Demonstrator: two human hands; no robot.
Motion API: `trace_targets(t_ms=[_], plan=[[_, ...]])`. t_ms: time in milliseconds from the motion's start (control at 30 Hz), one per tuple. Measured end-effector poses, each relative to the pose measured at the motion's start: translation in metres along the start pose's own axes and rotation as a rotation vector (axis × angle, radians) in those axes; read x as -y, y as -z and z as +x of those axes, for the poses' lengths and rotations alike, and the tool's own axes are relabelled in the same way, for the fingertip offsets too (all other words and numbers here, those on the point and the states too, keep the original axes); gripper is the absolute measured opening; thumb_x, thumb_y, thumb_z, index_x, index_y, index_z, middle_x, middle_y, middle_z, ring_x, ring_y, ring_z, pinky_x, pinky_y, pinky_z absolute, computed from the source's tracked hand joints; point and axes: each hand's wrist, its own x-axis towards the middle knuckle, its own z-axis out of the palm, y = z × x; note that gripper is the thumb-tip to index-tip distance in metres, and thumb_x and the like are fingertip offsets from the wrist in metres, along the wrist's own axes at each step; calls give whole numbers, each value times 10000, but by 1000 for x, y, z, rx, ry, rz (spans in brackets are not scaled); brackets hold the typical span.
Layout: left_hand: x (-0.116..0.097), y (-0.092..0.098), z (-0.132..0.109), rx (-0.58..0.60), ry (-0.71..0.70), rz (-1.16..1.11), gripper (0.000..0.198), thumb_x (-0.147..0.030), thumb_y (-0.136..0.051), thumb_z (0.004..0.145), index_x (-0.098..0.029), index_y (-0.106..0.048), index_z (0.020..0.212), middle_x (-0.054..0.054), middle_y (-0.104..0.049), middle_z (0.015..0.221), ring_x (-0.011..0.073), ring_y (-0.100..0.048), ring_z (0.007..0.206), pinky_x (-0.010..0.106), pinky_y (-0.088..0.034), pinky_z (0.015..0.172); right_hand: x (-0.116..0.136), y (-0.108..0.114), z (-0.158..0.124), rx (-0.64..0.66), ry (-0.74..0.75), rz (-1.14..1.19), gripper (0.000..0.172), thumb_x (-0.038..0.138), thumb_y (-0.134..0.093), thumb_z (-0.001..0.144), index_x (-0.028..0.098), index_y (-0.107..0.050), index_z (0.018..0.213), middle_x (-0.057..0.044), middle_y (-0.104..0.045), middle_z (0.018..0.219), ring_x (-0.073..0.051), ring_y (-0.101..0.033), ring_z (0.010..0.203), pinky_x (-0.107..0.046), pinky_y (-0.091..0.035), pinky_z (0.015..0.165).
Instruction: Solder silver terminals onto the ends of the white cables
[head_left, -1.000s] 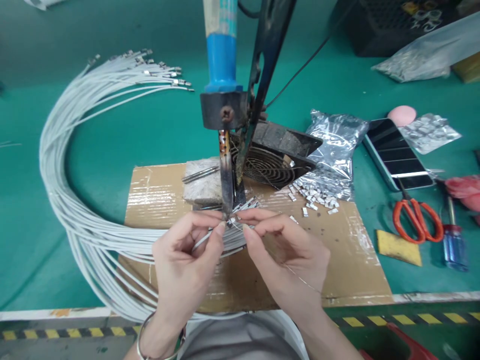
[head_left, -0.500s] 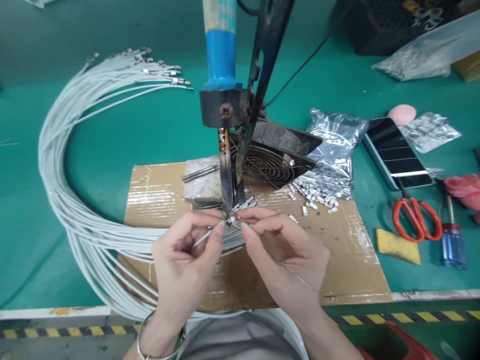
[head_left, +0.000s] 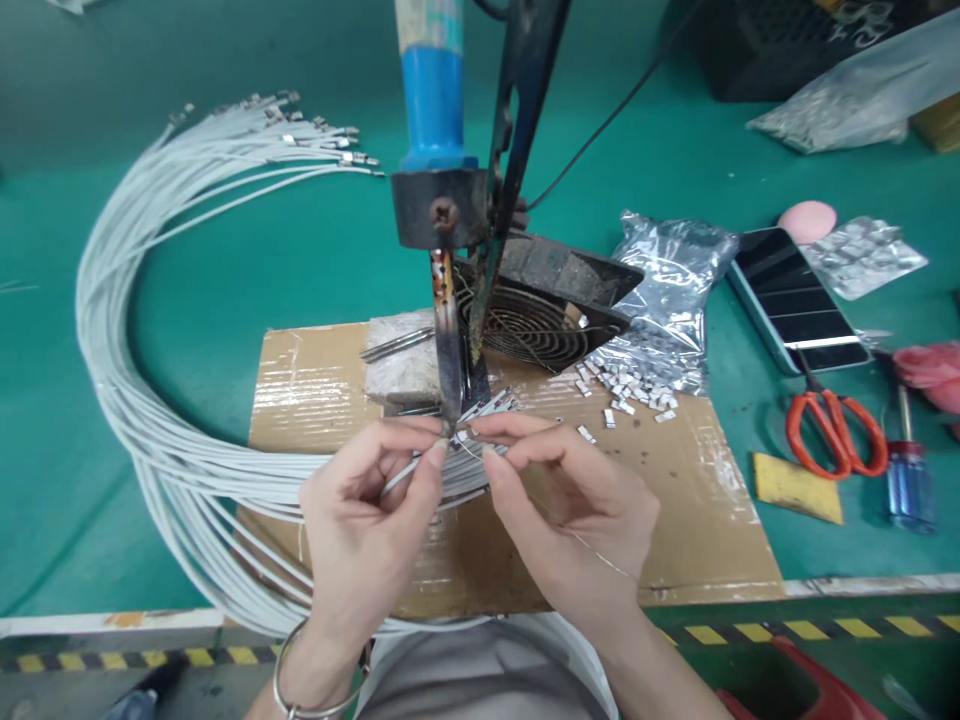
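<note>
A blue-handled soldering iron hangs in a stand with its tip pointing down between my fingertips. My left hand is closed, pinching a white cable by its end just below the tip. Opposite it, my right hand is closed in a pinch on a thin solder wire, which trails across the palm. Between the two hands, a small shiny metal connector sits close to the iron tip; what touches what there is too small to tell. A large bundle of white cables curves in from the left.
Under the work lies a cardboard sheet. Behind the iron stands a dark fan. Small metal connectors spill from a silvery bag. To the right are a phone, orange-handled scissors, a yellow sponge and a screwdriver.
Both hands keep their pinch at the iron tip with barely any movement. The iron and stand appear slightly further left and higher. A dark shape has come into view at the bottom left.
</note>
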Motion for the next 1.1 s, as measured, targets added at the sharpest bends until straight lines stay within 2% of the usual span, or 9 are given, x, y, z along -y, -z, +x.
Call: trace_targets(t_ms=[400,533,700,833,933,1000,1033,1100], plan=[[-1,2,1,1,38,14,144,-83,-826,850,-219,-808,806,-10,-870,895,79,-756,683,95,-591,634,0,0,2,3,-8,14,233,33,-745,943,248,-692,872,9,-863,1063,-146,-845,990,-263,-641,901],[-2,1,0,2,52,-4,146,-74,-831,835,-211,-803,794,11,-876,901,111,-792,720,121,-619,647,1,0,1,2,-14,7,226,39,-747,939,247,-692,870,-7,-872,1063,-168,-851,985,-290,-651,895],[-2,1,-3,26,74,-27,165,-64,-826,855,-224,-811,816,-11,-877,909,88,-798,735,91,-613,679,2,2,0,4,-24,-11,213,70,-744,945,249,-678,850,-20,-880,1034,-191,-856,960,-310,-658,872],[-1,2,-8,43,86,-22,169,-61,-822,870,-226,-817,832,-13,-883,923,79,-809,738,73,-601,673,2,6,-3,5,-48,-30,206,90,-745,965,249,-669,860,-22,-880,1053,-198,-850,1001,-327,-647,922],[0,3,-14,45,98,-18,165,-68,-821,880,-227,-816,836,-5,-890,938,82,-811,743,78,-601,677,1,17,-3,-140,-87,-62,131,176,-740,1026,255,-686,937,3,-837,898,-172,-814,809,-296,-635,776],[0,4,-17,50,111,-22,166,-68,-818,881,-228,-816,835,2,-891,944,95,-821,782,93,-614,712,-2,30,-3,-268,-111,-91,151,292,-698,1091,254,-714,945,35,-745,739,-144,-710,630,-270,-570,642],[0,5,-19,57,120,-22,167,-68,-815,881,-229,-819,839,5,-891,946,102,-826,801,100,-619,726,-4,39,-2,-312,-115,-95,238,360,-666,1117,248,-737,919,31,-715,714,-142,-672,607,-276,-549,625],[-1,6,-22,78,140,-19,165,-69,-810,881,-231,-824,850,9,-890,950,114,-834,825,111,-624,732,-12,59,-1,-365,-92,-94,365,486,-631,1126,233,-800,925,-20,-761,816,-175,-713,719,-325,-590,734]])
